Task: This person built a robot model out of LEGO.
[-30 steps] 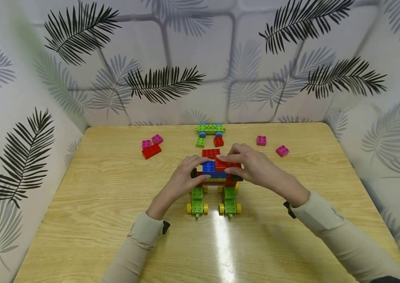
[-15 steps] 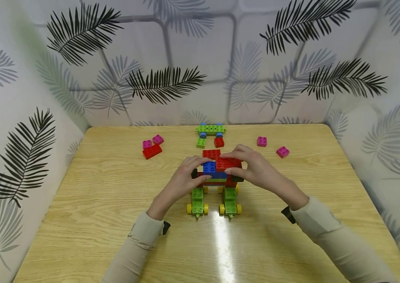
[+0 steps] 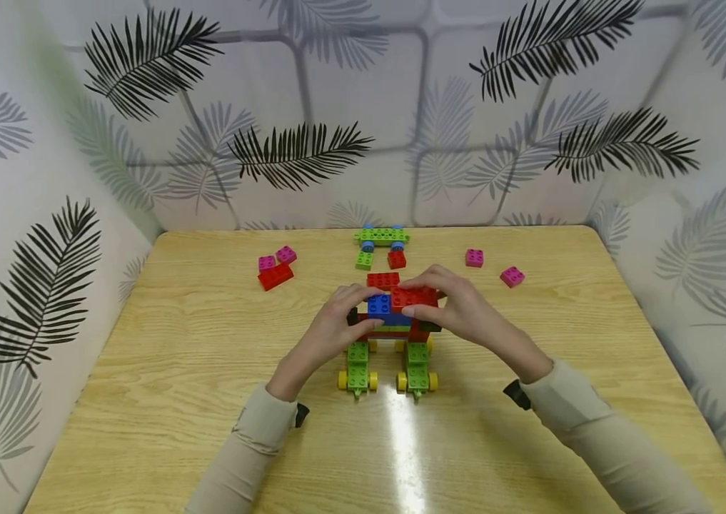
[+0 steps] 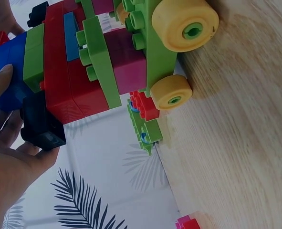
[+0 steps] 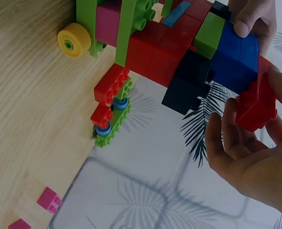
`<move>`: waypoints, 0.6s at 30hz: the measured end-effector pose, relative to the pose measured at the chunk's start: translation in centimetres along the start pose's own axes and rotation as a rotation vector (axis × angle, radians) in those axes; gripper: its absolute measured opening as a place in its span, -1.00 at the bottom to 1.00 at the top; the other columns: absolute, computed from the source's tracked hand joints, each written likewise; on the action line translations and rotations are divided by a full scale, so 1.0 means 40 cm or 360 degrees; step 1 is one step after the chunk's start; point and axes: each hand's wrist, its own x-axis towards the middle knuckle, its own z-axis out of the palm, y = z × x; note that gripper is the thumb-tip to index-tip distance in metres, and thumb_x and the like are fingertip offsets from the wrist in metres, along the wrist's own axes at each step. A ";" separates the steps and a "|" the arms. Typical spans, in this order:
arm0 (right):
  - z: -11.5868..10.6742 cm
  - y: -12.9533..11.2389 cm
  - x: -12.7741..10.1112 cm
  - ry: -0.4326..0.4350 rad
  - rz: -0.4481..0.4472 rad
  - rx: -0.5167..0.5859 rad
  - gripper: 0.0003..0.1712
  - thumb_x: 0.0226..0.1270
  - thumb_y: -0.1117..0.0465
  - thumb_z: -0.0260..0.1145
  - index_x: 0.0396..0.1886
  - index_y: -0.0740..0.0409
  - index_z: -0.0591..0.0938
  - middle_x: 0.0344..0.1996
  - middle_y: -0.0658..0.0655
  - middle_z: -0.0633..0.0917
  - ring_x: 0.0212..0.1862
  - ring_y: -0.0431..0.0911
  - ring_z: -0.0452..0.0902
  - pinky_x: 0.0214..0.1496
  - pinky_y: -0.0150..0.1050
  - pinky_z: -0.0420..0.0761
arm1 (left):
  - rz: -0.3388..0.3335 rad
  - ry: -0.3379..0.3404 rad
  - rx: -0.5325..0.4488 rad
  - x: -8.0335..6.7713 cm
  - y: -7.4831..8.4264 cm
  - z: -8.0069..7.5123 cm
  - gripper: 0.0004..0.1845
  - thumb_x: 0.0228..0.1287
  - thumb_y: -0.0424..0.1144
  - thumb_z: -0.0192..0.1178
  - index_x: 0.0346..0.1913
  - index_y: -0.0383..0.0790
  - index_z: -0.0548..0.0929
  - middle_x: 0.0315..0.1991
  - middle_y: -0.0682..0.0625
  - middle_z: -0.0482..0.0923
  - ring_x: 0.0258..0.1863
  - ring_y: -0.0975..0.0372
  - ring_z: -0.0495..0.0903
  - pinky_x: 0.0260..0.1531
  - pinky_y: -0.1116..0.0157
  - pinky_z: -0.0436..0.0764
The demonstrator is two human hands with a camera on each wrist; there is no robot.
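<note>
A brick model point(image 3: 393, 334) stands mid-table on two green chassis with yellow wheels point(image 3: 358, 373). Its layers are red, green and blue, with black pieces point(image 4: 40, 126) at the sides. My left hand point(image 3: 363, 308) grips its left end, thumb and fingers on the blue brick point(image 3: 378, 305) on top. My right hand point(image 3: 422, 294) pinches a red brick point(image 3: 415, 295) beside the blue one, on the model's top right. In the right wrist view the red brick point(image 5: 256, 107) lies between my fingers, against the blue brick point(image 5: 234, 57). Whether it is pressed fully down I cannot tell.
Just behind the model lies a red brick point(image 3: 383, 279). Farther back are a small green brick point(image 3: 364, 260), a small red one point(image 3: 396, 259) and a green plate on blue wheels point(image 3: 380, 234). Pink bricks point(image 3: 275, 257) and a red brick point(image 3: 275, 275) lie back left, two pink ones point(image 3: 512, 275) back right. Leaf-patterned walls enclose the table point(image 3: 176, 371).
My right fingers have slid from lying across the red brick to pinching its front and back edges, and the right wrist has drawn slightly nearer. The left hand and model have stayed put.
</note>
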 end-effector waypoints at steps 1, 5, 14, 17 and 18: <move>0.001 0.000 0.001 0.0001 0.0019 0.0023 -0.54 0.20 0.07 0.43 0.09 0.08 0.65 -0.17 0.04 0.57 -0.12 -0.08 0.47 -0.06 -0.05 0.56 | -0.0006 0.0001 0.0002 0.000 0.000 -0.001 -0.54 0.29 -0.23 0.27 0.23 -0.17 0.51 0.02 -0.04 0.53 0.04 0.07 0.41 0.04 0.05 0.49; 0.007 0.004 0.001 0.0000 0.0107 0.0114 -0.54 0.21 0.04 0.42 0.10 0.07 0.65 -0.15 0.02 0.57 -0.05 -0.08 0.47 -0.01 -0.03 0.56 | -0.0012 0.0001 0.0001 -0.001 0.002 -0.003 -0.54 0.28 -0.23 0.28 0.23 -0.17 0.51 0.02 -0.04 0.54 0.03 0.07 0.41 0.05 0.04 0.49; 0.012 0.004 -0.001 0.0026 0.0154 0.0205 -0.53 0.20 0.07 0.43 0.11 0.09 0.65 -0.16 0.06 0.58 -0.07 -0.07 0.47 -0.03 -0.02 0.58 | -0.0001 0.0016 -0.0009 0.001 -0.003 -0.001 -0.53 0.26 -0.24 0.30 0.24 -0.16 0.52 0.03 -0.05 0.54 0.05 0.08 0.42 0.07 0.04 0.48; 0.012 0.006 -0.002 0.0027 0.0168 0.0222 -0.52 0.20 0.07 0.44 0.11 0.09 0.65 -0.16 0.07 0.57 -0.09 -0.07 0.48 -0.04 -0.05 0.59 | -0.0010 0.0010 -0.0010 0.001 -0.004 -0.001 -0.51 0.26 -0.23 0.30 0.25 -0.14 0.51 0.04 -0.03 0.54 0.06 0.11 0.41 0.08 0.05 0.47; 0.013 0.008 -0.002 0.0027 0.0172 0.0224 -0.51 0.20 0.06 0.44 0.12 0.09 0.65 -0.16 0.07 0.57 -0.10 -0.07 0.48 -0.05 -0.07 0.60 | -0.0012 0.0007 -0.0012 0.001 -0.005 -0.001 -0.51 0.26 -0.22 0.30 0.25 -0.13 0.51 0.04 -0.03 0.53 0.07 0.11 0.40 0.09 0.05 0.47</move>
